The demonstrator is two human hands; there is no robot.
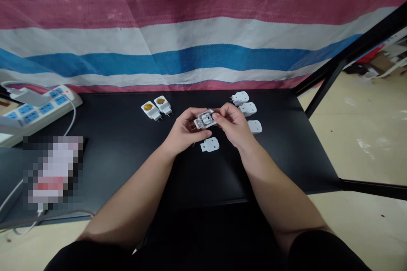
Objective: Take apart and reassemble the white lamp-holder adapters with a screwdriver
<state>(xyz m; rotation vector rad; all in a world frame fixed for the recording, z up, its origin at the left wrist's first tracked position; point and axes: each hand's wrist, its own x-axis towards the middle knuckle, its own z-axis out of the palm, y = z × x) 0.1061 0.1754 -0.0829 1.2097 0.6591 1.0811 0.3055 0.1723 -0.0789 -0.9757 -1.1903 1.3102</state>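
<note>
Both hands meet over the middle of a black table [121, 165]. My left hand [184, 132] and my right hand [233, 126] are closed on the same small white plug housing [205, 119], its open inside turned up. A flat white cover plate [210, 145] lies on the table just below the hands. Two finished white plug adapters with yellow centres [157, 108] lie to the left. To the right of my right hand lie three white plug parts [247, 109].
A white power strip with blue sockets [38, 110] and its cables sits at the table's left edge, a red light lit on it. A blurred-out object [52, 173] lies front left. A striped tarpaulin [203, 29] hangs behind. A black metal frame [349, 55] stands at right.
</note>
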